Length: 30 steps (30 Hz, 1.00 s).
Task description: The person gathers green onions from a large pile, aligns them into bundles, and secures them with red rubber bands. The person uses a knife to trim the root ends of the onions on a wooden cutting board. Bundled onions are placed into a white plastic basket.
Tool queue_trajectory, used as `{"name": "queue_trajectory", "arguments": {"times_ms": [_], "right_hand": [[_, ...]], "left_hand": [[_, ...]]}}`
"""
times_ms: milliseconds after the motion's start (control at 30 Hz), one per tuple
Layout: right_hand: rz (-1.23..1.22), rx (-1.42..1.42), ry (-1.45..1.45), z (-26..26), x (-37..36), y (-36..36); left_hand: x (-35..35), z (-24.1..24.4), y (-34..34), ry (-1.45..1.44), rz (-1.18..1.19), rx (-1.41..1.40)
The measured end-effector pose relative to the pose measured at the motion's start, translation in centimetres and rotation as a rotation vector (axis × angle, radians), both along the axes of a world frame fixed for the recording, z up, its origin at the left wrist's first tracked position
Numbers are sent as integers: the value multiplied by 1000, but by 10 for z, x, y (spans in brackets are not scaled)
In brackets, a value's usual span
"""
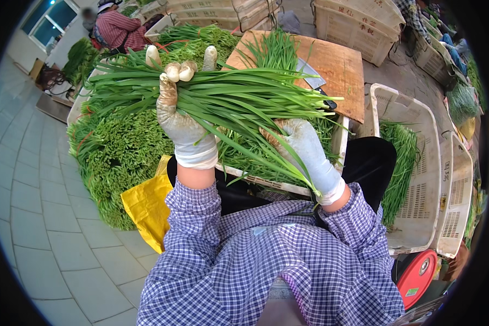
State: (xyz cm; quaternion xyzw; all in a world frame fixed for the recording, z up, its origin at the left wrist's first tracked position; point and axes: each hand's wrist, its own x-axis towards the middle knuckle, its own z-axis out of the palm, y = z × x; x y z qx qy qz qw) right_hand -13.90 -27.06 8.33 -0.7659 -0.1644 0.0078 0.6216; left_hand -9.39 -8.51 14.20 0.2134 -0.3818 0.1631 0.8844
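A long bunch of garlic chives (236,91) lies across in front of me, leaf tips to the left, pale stem ends to the right. My left hand (185,122), in a soiled whitish glove, grips its leafy part, with thumb and fingertips showing above the leaves. At the lower edge near the stems, my right hand (303,142), gloved alike, has a few strands between thumb and fingers; its other fingers are hidden. Some loose strands droop over its palm to the wrist. Beneath is a crate (265,182) of loose chive leaves. A knife (311,75) rests on a wooden board (338,77) beside more chives (275,51).
Bundled chives (122,163) are stacked at left, near a yellow bag (148,203). Right of my knee stands a white plastic crate (419,191) holding chives (399,163), with a red round lid (417,279) below. Other crates (354,30) and a seated person (120,28) are farther back.
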Motion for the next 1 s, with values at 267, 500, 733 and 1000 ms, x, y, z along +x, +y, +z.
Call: {"name": "queue_trajectory", "arguments": {"times_ms": [267, 500, 733, 1000], "right_hand": [[17, -3, -92, -9, 7, 7], [-93, -420, -239, -32, 1, 1], [-66, -785, 168, -127, 9, -96], [36, 69, -202, -29, 29, -27]], "left_hand": [[1, 2, 7, -16, -34, -33], [7, 3, 26, 54, 102, -70], [13, 6, 80, 38, 184, -46], [17, -13, 50, 49, 27, -68]]}}
